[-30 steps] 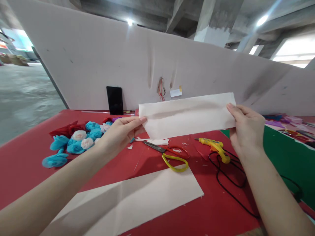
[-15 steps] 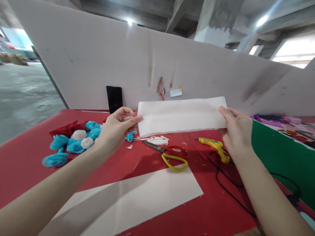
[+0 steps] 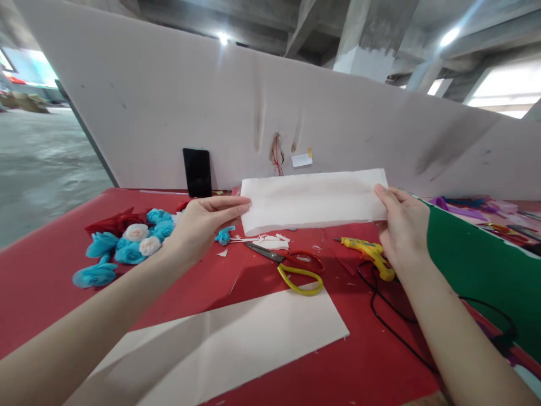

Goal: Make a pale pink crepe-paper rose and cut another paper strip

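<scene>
A white strip of paper (image 3: 313,200) is stretched level between my two hands above the red tabletop. My left hand (image 3: 207,220) pinches its left end between thumb and fingers. At the other end, my right hand (image 3: 399,220) grips the strip with the thumb on the near face and the fingers behind. Below the strip lie scissors (image 3: 291,265) with one red and one yellow handle, their blades pointing left. A larger white sheet of paper (image 3: 236,344) lies flat nearest me, under part of the yellow handle.
Blue and white paper flowers (image 3: 131,242) lie at left. A yellow glue gun (image 3: 369,254) with a black cord rests at right, beside a green sheet (image 3: 477,270). A black phone (image 3: 198,172) leans on the upright white board (image 3: 190,101). Paper scraps (image 3: 270,242) lie behind the scissors.
My left hand's fingers have straightened and closed together on the strip's left end, which has shifted slightly right and down. My right hand has moved slightly left.
</scene>
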`<state>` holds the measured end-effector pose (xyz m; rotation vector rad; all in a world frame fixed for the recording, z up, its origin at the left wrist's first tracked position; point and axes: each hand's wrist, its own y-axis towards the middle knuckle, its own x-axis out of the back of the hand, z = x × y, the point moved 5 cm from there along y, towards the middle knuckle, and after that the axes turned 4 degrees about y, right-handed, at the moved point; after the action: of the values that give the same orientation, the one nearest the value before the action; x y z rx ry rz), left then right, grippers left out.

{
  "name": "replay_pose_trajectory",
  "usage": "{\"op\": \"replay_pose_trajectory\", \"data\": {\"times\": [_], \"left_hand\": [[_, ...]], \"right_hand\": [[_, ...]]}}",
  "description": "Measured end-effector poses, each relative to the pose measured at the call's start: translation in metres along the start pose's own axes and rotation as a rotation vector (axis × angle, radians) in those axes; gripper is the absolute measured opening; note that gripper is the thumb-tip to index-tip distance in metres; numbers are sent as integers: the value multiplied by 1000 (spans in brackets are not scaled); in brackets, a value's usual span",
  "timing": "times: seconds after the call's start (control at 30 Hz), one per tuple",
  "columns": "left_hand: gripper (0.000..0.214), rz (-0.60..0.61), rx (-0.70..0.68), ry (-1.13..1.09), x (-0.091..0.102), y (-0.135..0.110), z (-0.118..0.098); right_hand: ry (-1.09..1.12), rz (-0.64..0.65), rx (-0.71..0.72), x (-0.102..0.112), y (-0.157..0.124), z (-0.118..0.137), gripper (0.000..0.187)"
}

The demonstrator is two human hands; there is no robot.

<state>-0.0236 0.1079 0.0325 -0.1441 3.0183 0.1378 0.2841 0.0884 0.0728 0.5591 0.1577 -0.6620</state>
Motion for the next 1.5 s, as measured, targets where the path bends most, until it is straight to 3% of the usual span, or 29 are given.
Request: {"op": "replay_pose_trajectory", "data": {"times": [0.4, 0.73, 0.93, 1.0, 1.1, 1.17, 1.3, 1.5], "left_hand": [[27, 12, -31, -76, 0, -1, 1], [48, 125, -131, -92, -8, -11, -9], [77, 175, -200, -140, -9, -9, -9], [63, 144, -185, -142, -7, -7, -7], [20, 88, -133, -121, -4, -2, -1], [2, 72, -81, -91, -3, 2, 4], [3, 31, -21, -62, -1, 6, 10], [10, -12, -35, -58, 1, 0, -1]], "right_hand": [[22, -4, -31, -2, -2, 2, 10], [32, 4, -42, -2, -2, 1, 8], [30, -6, -33, -1, 0, 0, 8], [31, -12, -29, -1, -1, 0, 7], [37, -12, -22, -2, -3, 2, 8], [44, -11, -20, -2, -5, 3, 7], [52, -6, -26, -3, -6, 4, 7], [49, 34, -70, -6, -6, 4, 7]]}}
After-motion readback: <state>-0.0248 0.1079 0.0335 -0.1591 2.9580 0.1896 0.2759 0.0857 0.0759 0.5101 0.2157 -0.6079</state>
